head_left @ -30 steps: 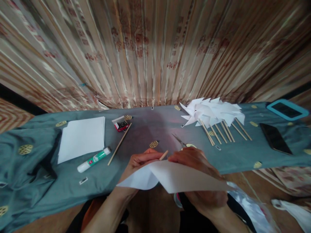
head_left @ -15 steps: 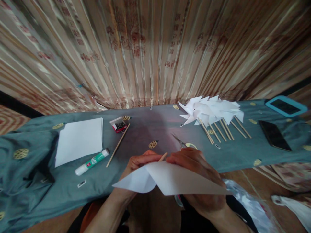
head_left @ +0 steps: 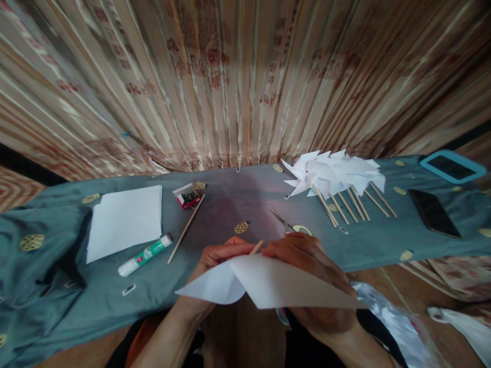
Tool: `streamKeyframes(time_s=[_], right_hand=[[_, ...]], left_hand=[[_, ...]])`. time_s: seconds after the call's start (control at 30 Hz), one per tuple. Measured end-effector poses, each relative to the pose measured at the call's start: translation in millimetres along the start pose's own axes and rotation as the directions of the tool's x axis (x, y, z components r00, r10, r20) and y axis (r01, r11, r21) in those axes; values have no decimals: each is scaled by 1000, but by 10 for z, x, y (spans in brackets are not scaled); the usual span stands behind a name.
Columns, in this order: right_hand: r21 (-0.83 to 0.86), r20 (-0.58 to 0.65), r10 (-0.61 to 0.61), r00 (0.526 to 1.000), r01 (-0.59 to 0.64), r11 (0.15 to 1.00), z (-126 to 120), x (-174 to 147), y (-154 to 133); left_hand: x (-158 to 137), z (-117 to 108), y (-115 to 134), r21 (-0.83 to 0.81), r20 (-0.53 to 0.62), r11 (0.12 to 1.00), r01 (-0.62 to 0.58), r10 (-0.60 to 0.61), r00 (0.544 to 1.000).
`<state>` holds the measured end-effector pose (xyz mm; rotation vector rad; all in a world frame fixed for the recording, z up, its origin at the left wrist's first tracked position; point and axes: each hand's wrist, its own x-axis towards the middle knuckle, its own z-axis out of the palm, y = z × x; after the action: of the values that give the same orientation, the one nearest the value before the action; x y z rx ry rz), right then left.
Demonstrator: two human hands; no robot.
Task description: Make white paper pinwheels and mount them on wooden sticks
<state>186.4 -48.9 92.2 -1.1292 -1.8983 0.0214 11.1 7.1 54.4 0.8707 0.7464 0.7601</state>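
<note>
Close to me, over the table's front edge, a white paper pinwheel [head_left: 284, 283] is held between both hands, its blades turned towards me. My left hand [head_left: 218, 258] is closed behind the left blade, around a thin wooden stick [head_left: 256, 248] whose tip pokes up between the hands. My right hand [head_left: 307, 255] is closed on the pinwheel's right side, fingers bent over its top edge. The paper hides most of the fingers and the stick's lower part. Just beyond the right hand lie scissors [head_left: 301, 229] with pale yellow handles.
Finished white pinwheels [head_left: 337, 174] on sticks overlap at the back right, beside a black phone [head_left: 433, 212] and a blue-framed tablet [head_left: 452, 166]. Leftward lie a paper stack [head_left: 126, 220], a glue stick [head_left: 146, 254], a loose wooden stick [head_left: 186, 230] and a small red box of pins [head_left: 187, 197].
Almost nothing differs. Both hands keep their hold on the pinwheel, which has barely shifted. The things on the table stay where they were.
</note>
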Motion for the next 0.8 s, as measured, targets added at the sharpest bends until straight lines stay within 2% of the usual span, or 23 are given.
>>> streamKeyframes(time_s=[0.6, 0.7, 0.8], right_hand=[[42, -42, -32, 999, 34, 999, 11, 11, 7], [69, -53, -6, 999, 10, 998, 29, 1, 0], [107, -76, 98, 992, -89, 990, 55, -7, -14]], left_hand=[[-12, -58, -62, -33, 48, 999, -35, 36, 998], [-18, -73, -51, -12, 50, 998, -61, 62, 997], [-19, -73, -31, 33, 29, 996, -81, 80, 996]])
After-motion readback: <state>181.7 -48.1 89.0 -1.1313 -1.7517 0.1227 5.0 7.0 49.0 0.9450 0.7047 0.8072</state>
